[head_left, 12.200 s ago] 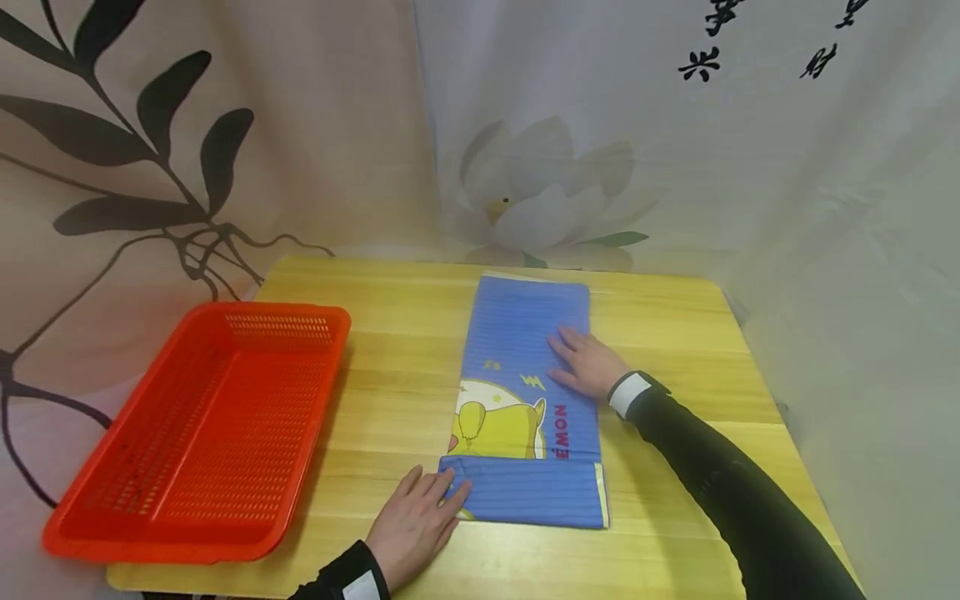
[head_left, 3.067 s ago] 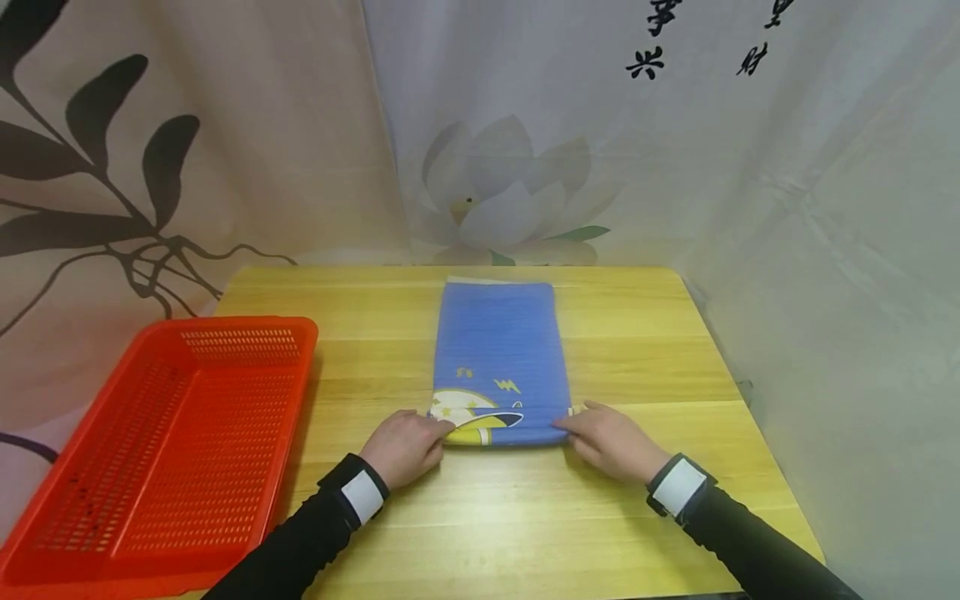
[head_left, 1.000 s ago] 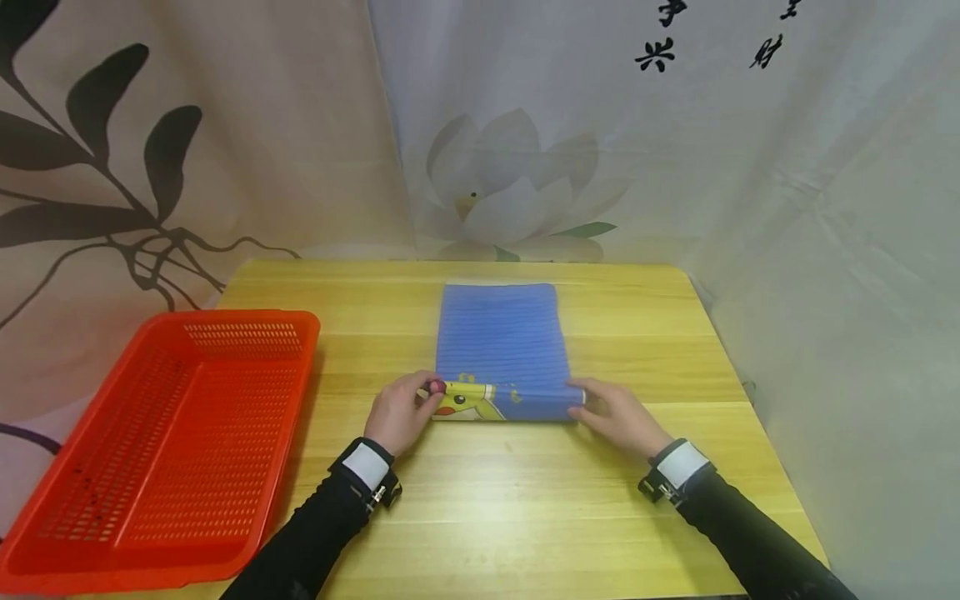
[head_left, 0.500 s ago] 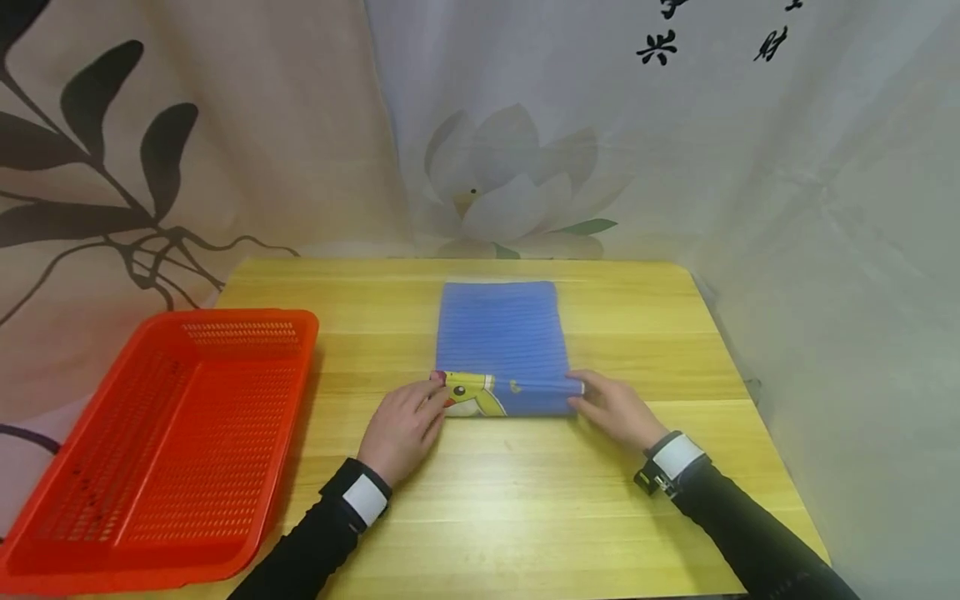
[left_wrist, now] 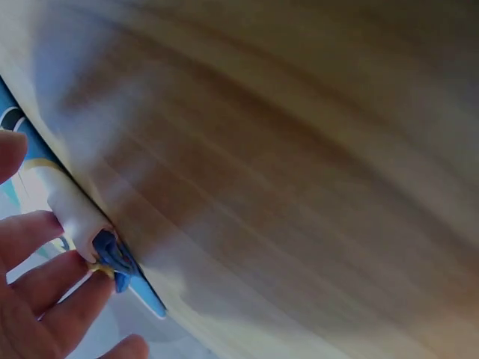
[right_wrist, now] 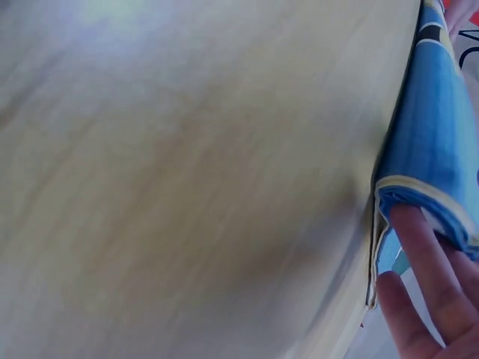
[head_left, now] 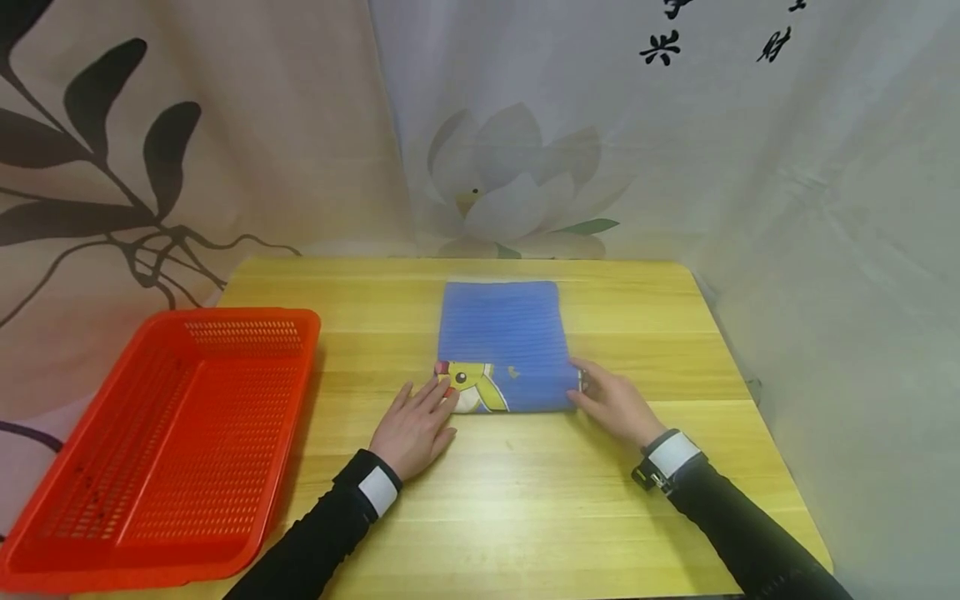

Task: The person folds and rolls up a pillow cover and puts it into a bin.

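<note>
A blue cloth (head_left: 498,321) with fine stripes and a yellow cartoon print lies on the table, its near part rolled over toward the far side. My left hand (head_left: 415,429) rests with extended fingers on the left end of the roll, covering part of the print. In the left wrist view, fingertips touch the bunched end of the cloth (left_wrist: 78,217). At the roll's right end, my right hand (head_left: 618,406) grips it between thumb and fingers. The right wrist view shows a finger tucked into the layered, yellow-edged end of the cloth (right_wrist: 430,142).
A red plastic basket (head_left: 206,450) with perforated sides stands on the left of the wooden table (head_left: 510,517). Behind the table hangs a pale curtain (head_left: 330,125) printed with leaves, a flower and characters.
The roll has turned slightly farther from me, leaving less flat cloth beyond it. My left fingers, earlier curled at the roll's end, now lie extended on it. The right hand keeps its grip.
</note>
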The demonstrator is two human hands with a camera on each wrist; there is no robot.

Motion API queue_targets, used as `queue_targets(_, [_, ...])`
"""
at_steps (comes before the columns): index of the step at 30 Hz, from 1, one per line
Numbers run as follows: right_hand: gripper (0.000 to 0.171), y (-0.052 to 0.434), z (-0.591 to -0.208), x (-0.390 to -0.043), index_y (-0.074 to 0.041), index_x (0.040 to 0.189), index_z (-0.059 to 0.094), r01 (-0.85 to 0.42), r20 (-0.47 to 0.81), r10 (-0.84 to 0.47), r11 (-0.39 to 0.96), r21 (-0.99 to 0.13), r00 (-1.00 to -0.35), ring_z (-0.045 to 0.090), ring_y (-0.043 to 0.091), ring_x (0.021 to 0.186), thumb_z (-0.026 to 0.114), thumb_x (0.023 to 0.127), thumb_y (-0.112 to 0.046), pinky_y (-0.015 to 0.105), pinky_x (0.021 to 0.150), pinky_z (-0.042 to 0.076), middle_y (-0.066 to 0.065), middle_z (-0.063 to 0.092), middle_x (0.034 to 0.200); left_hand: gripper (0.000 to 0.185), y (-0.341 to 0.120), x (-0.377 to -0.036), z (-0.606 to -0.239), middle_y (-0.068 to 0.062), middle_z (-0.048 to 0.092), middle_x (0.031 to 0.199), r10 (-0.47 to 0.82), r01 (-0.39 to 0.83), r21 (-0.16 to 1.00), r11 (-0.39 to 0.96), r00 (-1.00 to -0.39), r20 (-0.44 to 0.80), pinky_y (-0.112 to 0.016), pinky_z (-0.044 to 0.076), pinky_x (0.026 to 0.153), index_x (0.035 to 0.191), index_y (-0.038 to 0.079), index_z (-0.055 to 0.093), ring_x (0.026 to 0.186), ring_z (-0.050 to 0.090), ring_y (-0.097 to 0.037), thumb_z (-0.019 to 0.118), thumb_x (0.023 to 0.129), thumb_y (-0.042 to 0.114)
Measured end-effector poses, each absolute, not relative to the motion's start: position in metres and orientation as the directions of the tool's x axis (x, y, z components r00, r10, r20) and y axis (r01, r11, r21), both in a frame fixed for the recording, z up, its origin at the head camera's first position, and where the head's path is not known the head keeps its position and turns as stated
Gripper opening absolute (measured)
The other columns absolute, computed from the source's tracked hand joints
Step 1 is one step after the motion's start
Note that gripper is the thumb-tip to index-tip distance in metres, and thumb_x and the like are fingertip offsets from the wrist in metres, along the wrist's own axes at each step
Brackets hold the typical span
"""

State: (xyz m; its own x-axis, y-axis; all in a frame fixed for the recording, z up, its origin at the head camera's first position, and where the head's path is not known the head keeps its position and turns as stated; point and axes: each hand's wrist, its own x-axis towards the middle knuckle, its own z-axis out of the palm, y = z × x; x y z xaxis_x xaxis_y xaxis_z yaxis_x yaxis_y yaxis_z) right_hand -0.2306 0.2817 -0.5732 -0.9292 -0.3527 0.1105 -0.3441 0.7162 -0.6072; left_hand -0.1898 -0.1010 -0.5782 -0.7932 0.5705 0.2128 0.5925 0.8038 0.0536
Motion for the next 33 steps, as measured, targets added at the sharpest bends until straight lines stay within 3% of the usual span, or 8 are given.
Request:
queue_targets(6, [0.071, 0.284, -0.572, -0.227, -0.011, 0.162, 0.045, -0.352, 0.119, -0.356, 0.714, -0.604, -0.927, 0.077, 0.03, 0.107, 0.076, 0.101, -0.026, 0.053, 0.096, 0.06, 0.019, 0.061, 0.151, 0.06, -0.099, -0.195, -0.58, -0.017, 0.053, 0.16, 0.539, 0.548, 0.097, 0.831, -0.836, 0.101, -0.065, 0.036, 0.12, 0.154, 0.01, 0.058, 0.149, 0.05, -0.036, 0.066, 0.105, 0.043])
queue_targets(13, [0.068, 0.287, -0.57, -0.221, -0.01, 0.158, 0.051, -0.455, 0.207, -0.407, 0.765, -0.455, -0.89, 0.061, 0.041, 0.134, 0.078, 0.099, -0.029, 0.062, 0.111, 0.048, 0.017, 0.057, 0.155, 0.06, -0.098, -0.199, -0.575, -0.017, 0.052, 0.161, 0.528, 0.53, 0.123, 0.839, -0.848, 0.056, -0.066, 0.034, 0.122, 0.155, 0.01, 0.057, 0.15, 0.048, -0.036, 0.065, 0.106, 0.043])
queue_targets(18, [0.064, 0.281, -0.57, -0.224, -0.003, 0.151, 0.058, -0.603, 0.282, -0.535, 0.741, -0.297, -0.797, 0.055, 0.045, 0.14, 0.081, 0.095, -0.025, 0.064, 0.114, 0.044, 0.022, 0.053, 0.158, 0.058, -0.098, -0.2, -0.572, -0.018, 0.052, 0.16, 0.531, 0.533, 0.14, 0.834, -0.845, 0.054, -0.066, 0.034, 0.121, 0.154, 0.009, 0.058, 0.149, 0.049, -0.037, 0.065, 0.106, 0.04])
queue_targets(24, [0.072, 0.274, -0.573, -0.23, -0.004, 0.158, 0.049, -0.664, 0.174, -0.641, 0.731, -0.159, -0.747, 0.04, 0.041, 0.154, 0.076, 0.099, -0.035, 0.066, 0.123, 0.029, 0.023, 0.04, 0.166, 0.056, -0.099, -0.201, -0.574, -0.017, 0.052, 0.16, 0.528, 0.528, 0.16, 0.834, -0.848, 0.046, -0.067, 0.035, 0.121, 0.154, 0.01, 0.059, 0.149, 0.049, -0.036, 0.065, 0.106, 0.039])
queue_targets(33, [0.071, 0.278, -0.581, -0.222, -0.004, 0.161, 0.044, -0.661, 0.086, -0.656, 0.736, -0.143, -0.75, 0.039, 0.043, 0.154, 0.068, 0.104, -0.039, 0.068, 0.125, 0.024, 0.023, 0.036, 0.168, 0.055, -0.098, -0.198, -0.573, -0.015, 0.053, 0.16, 0.534, 0.529, 0.159, 0.833, -0.846, 0.018, -0.068, 0.036, 0.119, 0.154, 0.011, 0.059, 0.149, 0.05, -0.035, 0.065, 0.106, 0.039])
